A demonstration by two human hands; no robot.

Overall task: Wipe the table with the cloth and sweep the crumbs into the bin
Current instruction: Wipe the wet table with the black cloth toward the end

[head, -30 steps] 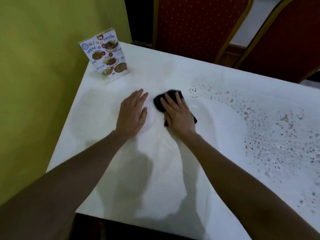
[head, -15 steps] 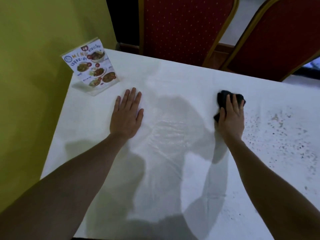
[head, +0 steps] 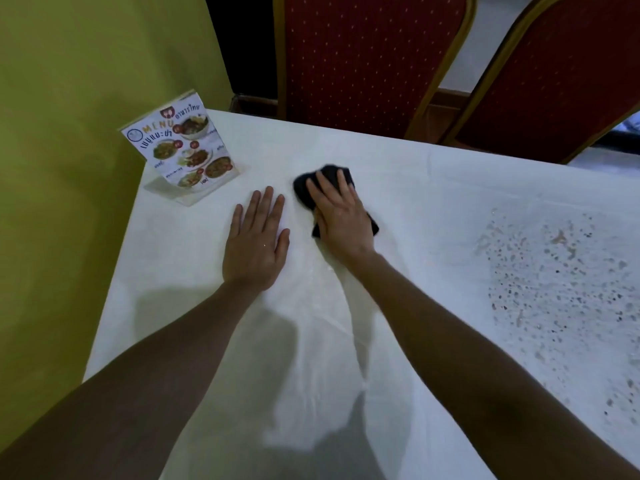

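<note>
A black cloth [head: 306, 187] lies bunched on the white table [head: 433, 202], pressed flat under my right hand [head: 341, 216]. My left hand [head: 258, 242] rests palm down on the tabletop just left of the cloth, fingers spread, holding nothing. A wide patch of dark crumbs and droplets [head: 561, 282] covers the table's right side, well to the right of the cloth. No bin is in view.
A standing menu card [head: 183, 150] in a clear holder sits at the table's far left corner. Two red padded chairs [head: 374, 53] with gold frames stand behind the far edge. A yellow-green wall [head: 69, 168] runs along the left edge.
My right hand slid the cloth from beside my left hand out to the right, then back left again to beside it. My left hand stayed flat in place.
</note>
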